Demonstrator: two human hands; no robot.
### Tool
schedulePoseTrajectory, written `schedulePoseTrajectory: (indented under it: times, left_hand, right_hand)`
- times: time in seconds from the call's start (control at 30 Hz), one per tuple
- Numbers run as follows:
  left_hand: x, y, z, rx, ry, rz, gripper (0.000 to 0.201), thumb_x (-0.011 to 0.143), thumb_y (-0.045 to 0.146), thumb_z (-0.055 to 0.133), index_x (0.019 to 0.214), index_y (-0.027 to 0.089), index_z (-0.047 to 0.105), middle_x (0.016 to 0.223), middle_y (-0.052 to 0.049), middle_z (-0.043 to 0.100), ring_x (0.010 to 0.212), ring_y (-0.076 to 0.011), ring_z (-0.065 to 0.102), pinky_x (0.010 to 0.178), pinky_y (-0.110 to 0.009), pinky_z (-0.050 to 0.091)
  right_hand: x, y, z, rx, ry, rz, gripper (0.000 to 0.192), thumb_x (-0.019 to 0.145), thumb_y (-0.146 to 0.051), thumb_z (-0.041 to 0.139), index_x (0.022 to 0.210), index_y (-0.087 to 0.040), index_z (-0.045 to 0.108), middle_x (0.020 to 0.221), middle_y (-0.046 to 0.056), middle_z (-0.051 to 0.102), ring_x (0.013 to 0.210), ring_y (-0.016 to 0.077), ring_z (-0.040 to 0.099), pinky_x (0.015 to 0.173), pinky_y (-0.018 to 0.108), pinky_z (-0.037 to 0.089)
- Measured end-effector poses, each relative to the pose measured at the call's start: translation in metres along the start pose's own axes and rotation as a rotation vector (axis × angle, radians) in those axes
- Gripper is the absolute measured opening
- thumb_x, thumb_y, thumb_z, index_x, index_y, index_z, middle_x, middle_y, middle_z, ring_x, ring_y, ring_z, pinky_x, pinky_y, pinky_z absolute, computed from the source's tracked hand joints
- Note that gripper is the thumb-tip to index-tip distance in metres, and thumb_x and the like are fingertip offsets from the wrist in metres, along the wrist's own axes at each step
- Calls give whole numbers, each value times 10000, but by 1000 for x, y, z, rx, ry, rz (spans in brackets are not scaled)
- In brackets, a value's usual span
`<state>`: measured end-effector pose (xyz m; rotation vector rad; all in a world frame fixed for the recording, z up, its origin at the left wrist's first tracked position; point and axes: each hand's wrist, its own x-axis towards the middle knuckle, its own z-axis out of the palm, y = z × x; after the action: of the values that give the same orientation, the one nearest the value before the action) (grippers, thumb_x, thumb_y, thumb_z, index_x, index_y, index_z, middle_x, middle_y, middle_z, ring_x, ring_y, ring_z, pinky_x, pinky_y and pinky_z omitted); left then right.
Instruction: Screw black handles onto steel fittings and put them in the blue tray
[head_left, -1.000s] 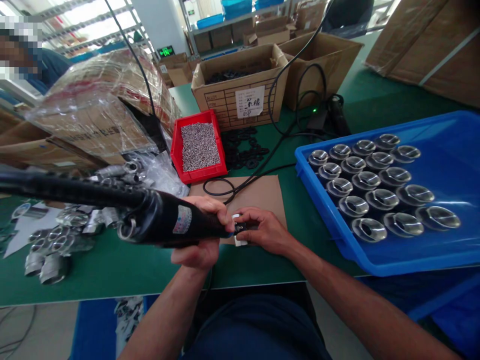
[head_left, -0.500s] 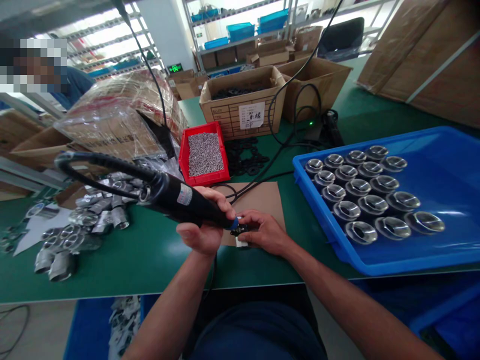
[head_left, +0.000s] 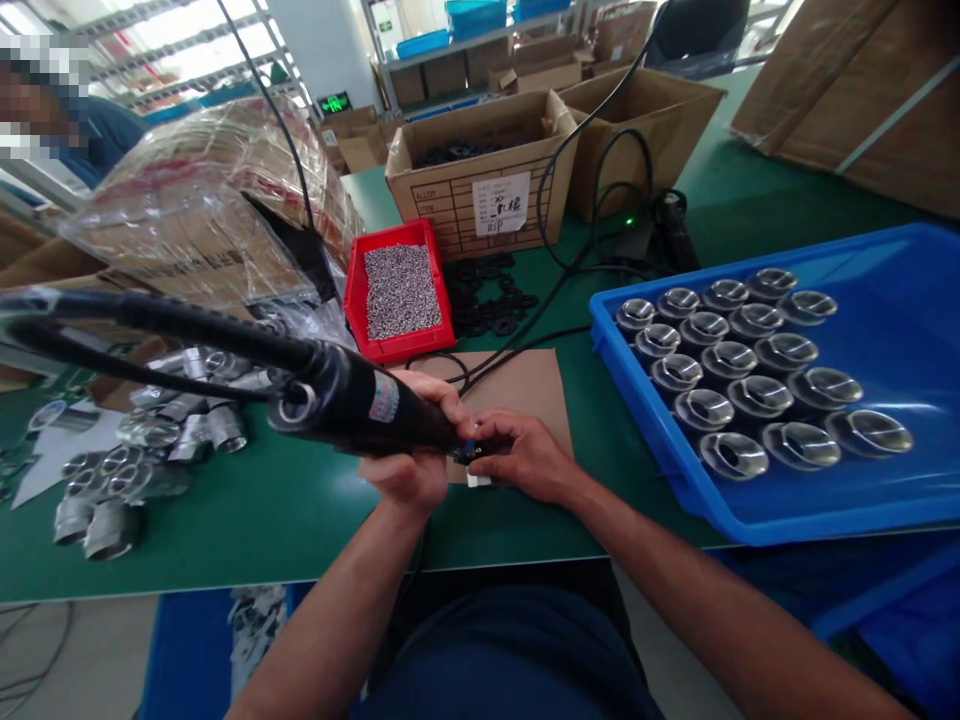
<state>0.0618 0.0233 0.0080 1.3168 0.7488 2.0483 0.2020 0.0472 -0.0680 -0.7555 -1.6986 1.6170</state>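
My left hand (head_left: 411, 452) grips the black barrel of an electric screwdriver (head_left: 352, 400), held almost level over the green table with its cable running off to the left. My right hand (head_left: 523, 455) pinches the screwdriver's front end (head_left: 469, 453), fingers closed round the small blue-and-black tip. A small white part (head_left: 475, 480) shows just under that hand, on a brown cardboard sheet (head_left: 525, 390). What the fingertips hold beyond the tip is hidden.
A red bin of small screws (head_left: 400, 292) and loose black washers (head_left: 491, 300) lie behind the cardboard. A blue tray (head_left: 885, 300) at right holds several metal cups. Metal fittings (head_left: 127, 470) lie at left. Cardboard boxes (head_left: 480, 170) stand behind. Another person (head_left: 90, 130) is at far left.
Both hands stayed together at the screwdriver tip. The screwdriver's rear end swung up and then back down toward level, and the view shifted slightly.
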Motion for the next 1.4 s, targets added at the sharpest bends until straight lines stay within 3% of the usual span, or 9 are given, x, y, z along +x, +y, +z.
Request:
schedulePoseTrajectory:
  times: [0.13, 0.23, 0.5, 0.77, 1.17, 1.4]
  left_hand:
    - [-1, -2, 0, -48, 61, 4, 696, 706, 860, 483, 868, 195, 605, 648, -1, 546, 401, -138, 523, 347, -252, 419]
    - [-2, -1, -2, -45, 39, 6, 679, 727, 847, 479, 884, 197, 595, 670, -2, 552, 429, -138, 543, 370, -252, 440]
    - [2, 21, 6, -101, 65, -4, 727, 733, 868, 423, 911, 185, 596, 661, -15, 556, 447, -161, 565, 390, -275, 450]
    - [-10, 10, 5, -104, 80, -77, 631, 737, 795, 528, 895, 186, 575, 672, -8, 575, 451, -158, 577, 415, -273, 469]
    - [-5, 14, 6, -93, 121, -45, 755, 702, 891, 425, 874, 179, 606, 647, -8, 554, 431, -165, 556, 408, -304, 474]
    - [-11, 12, 5, -34, 34, 36, 658, 736, 813, 510, 920, 189, 605, 675, -7, 572, 463, -166, 565, 411, -293, 492]
  right_hand:
    - [0, 0, 0, -2, -16, 13, 297, 692, -293, 833, 966, -226, 743, 1150, 57, 673, 1019, 239, 650, 901, 383, 521]
    - [0, -1, 1, 11, -3, 9, 293, 679, -278, 836, 950, -219, 742, 1135, 58, 679, 1008, 235, 653, 891, 380, 521]
    - [-4, -2, 3, 57, 19, 10, 293, 661, -272, 831, 932, -210, 740, 1113, 62, 690, 985, 219, 658, 879, 367, 527]
    - [-3, -2, 2, 77, 12, -2, 301, 662, -279, 838, 941, -209, 750, 1132, 63, 684, 989, 228, 659, 888, 377, 522]
    - [-1, -2, 0, 49, 3, -20, 282, 677, -295, 841, 931, -216, 746, 1096, 57, 683, 1009, 234, 653, 907, 379, 513]
    - [1, -2, 1, -10, 11, -23, 251, 683, -281, 838, 907, -212, 748, 1082, 53, 690, 1001, 225, 653, 886, 357, 515]
